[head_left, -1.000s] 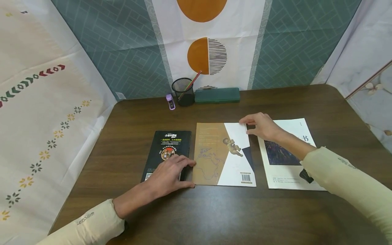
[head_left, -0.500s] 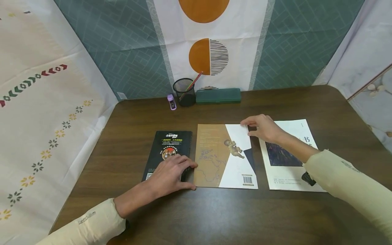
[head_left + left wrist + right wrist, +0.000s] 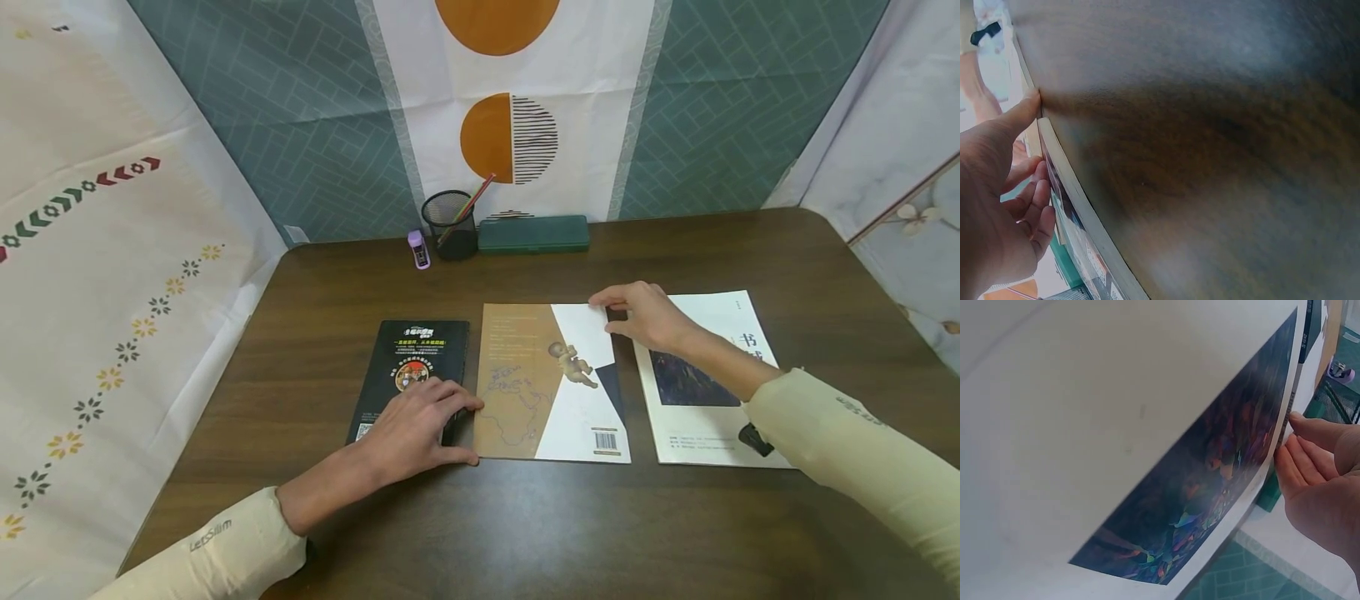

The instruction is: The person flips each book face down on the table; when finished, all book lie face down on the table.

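The left hand (image 3: 416, 429) lies flat, fingers relaxed and nearly straight, across the near right corner of a black book (image 3: 408, 375), its fingertips and thumb touching the left edge of the brown-and-white book (image 3: 551, 379) near that book's near left corner. In the left wrist view the thumb tip (image 3: 1025, 106) meets the book's edge at the tabletop (image 3: 1222, 156). The right hand (image 3: 645, 315) sits at the far right corner of the same brown-and-white book, forefinger along the far edge and thumb at the right edge, fingers loosely extended; whether it pinches the cover cannot be told. Its wrist crosses a white book with a dark picture (image 3: 705, 383), which the right wrist view shows close up beside the fingers (image 3: 1310, 456).

Three books lie flat in a row on the brown tabletop (image 3: 525, 517): black on the left, brown-and-white in the middle between the two hands, white on the right. At the far edge stand one black mesh pen cup (image 3: 450, 223) holding a red pencil (image 3: 468, 204), one small purple glue stick (image 3: 417, 248) just left of it, and one green pencil case (image 3: 532, 234) just right of it.
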Demonstrator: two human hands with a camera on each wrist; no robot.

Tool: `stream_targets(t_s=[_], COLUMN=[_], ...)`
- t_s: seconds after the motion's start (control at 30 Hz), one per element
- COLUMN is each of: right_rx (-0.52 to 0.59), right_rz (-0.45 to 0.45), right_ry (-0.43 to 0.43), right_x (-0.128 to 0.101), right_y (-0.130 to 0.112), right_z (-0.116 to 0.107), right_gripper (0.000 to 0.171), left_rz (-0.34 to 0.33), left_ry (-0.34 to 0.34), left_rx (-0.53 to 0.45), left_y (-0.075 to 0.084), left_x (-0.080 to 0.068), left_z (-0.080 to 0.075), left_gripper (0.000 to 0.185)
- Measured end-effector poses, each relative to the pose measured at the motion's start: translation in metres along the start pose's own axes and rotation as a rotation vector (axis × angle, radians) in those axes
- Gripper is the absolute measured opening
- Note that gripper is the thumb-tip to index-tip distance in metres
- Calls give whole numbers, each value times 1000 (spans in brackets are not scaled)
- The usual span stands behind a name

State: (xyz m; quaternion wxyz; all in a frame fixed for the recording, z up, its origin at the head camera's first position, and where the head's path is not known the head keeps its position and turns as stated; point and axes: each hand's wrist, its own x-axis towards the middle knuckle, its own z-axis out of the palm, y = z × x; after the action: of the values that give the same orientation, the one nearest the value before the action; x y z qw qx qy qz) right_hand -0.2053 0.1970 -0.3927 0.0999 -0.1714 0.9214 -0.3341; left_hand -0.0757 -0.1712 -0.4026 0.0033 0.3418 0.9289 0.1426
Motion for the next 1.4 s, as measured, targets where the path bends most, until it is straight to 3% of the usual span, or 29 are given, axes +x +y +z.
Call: stream_targets(t_s=[0.7,0.83,0.93,1.03,1.2,1.4], right_rx=[7,-24,-14,20,33,36], right_rz=[-33,-61,-71,-64,-32,74], right_ry=[-24,-58,-63,-36,13,47], right_x=[-6,-9,-14,-20,-32,-44], right_y=[5,3,3,8,22,41], right_z=[3,-4,-14,-28,-49,-69], right_gripper=[52,62,68,68,70,77], left_rz=[20,6,-29,-50,-15,13], left_ry=[14,-12,-31,-14,56,84], left_rx=[8,-39,-144,-264,-386,-525], left_y=[-2,-4,-11,-22,-39,-34], left_x=[2,2,5,12,35,72], left_z=[1,-2,-7,-15,-26,-29], left_gripper=[69,69,66,57,47,54])
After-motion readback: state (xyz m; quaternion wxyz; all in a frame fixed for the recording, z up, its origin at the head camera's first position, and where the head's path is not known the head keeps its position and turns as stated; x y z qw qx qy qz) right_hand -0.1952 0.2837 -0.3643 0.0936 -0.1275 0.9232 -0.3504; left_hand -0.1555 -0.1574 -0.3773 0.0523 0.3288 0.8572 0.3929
